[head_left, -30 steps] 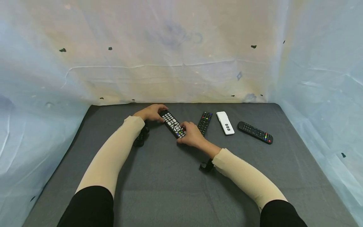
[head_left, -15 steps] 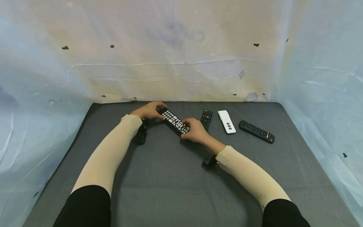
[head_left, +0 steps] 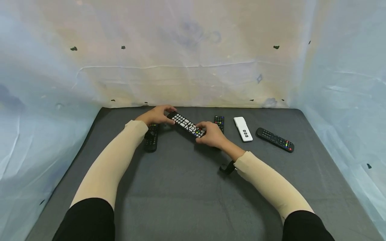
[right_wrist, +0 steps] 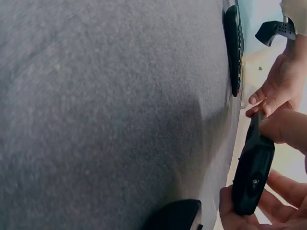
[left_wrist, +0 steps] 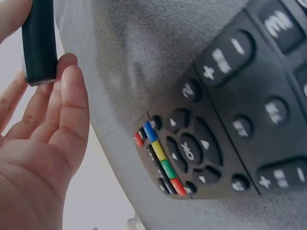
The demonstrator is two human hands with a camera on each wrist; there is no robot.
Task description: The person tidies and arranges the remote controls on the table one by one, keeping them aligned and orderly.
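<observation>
Nearest in the head view, two beige-sleeved forearms reach out over the dark grey table (head_left: pixel 181 194) and meet at a long black remote (head_left: pixel 186 124), held off the cloth between the two hands. Its long axis runs on a slant, the near end toward the right and the far end toward the left, with the button face turned up. The right hand (head_left: pixel 212 135) grips the near end: its fingers curl round the body, thumb at the edge by the coloured keys, and the right wrist view shows the dark back of the remote (right_wrist: pixel 253 177) sitting between thumb and fingertips. The left hand (head_left: pixel 156 115) grips the far end, fingers curled over the top and thumb beneath; in the left wrist view that end (left_wrist: pixel 38 40) sits pinched at the fingertips (left_wrist: pixel 72 91). The remote is slim and black, thickly set with white and grey buttons, with a row of coloured keys near the right hand. Under the left wrist a second black remote (head_left: pixel 151 140) lies flat. Farther right lie a short black remote (head_left: pixel 219 122), a white remote (head_left: pixel 243 129) and another black remote (head_left: pixel 275 139), spaced apart.
</observation>
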